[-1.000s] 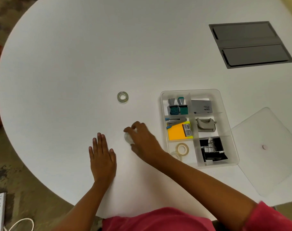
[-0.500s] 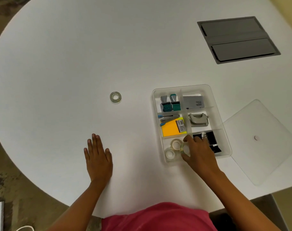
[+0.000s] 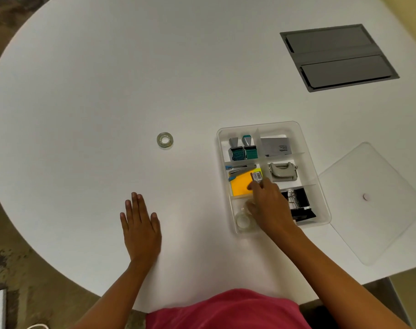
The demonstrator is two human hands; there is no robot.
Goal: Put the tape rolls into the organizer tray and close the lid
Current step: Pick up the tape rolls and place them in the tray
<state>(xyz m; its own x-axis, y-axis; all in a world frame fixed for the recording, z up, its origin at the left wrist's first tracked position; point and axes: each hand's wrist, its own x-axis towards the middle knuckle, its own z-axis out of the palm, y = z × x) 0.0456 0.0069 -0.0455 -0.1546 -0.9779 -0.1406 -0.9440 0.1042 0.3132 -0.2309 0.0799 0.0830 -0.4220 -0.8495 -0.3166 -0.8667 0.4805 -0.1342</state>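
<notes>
Table (image 3: 107,79): white and round, it carries everything; the broad left and far stretches lie bare, so a reach toward the centre meets nothing.
Panel (image 3: 338,57): grey, set flush near the far right edge, well apart from the work and no hindrance.
Lid (image 3: 378,200): clear, flat on the table just right of the tray, its near corner close to the table's near right edge; it seems parked there to leave the tray open for filling.
Tray (image 3: 319,186): clear, divided, near the table's near right edge, lid off; stamps, stapler, yellow pad, punch and black clips fill the other compartments.
Right hand (image 3: 270,205): over the tray's near left compartment, fingers loosely curled with tips near the yellow pad; I cannot tell whether they grasp anything.
Left hand (image 3: 140,229): flat on the table near the near edge, fingers spread and released, grasping nothing, likely a brace.
Loose roll (image 3: 165,140): flat on the table toward the centre, well apart from tray and both hands, with bare table all round; it looks like the next pick.
Stored roll (image 3: 243,220): clear, in the tray's near left compartment, partly under the right hand; more rolls there may be hidden.
</notes>
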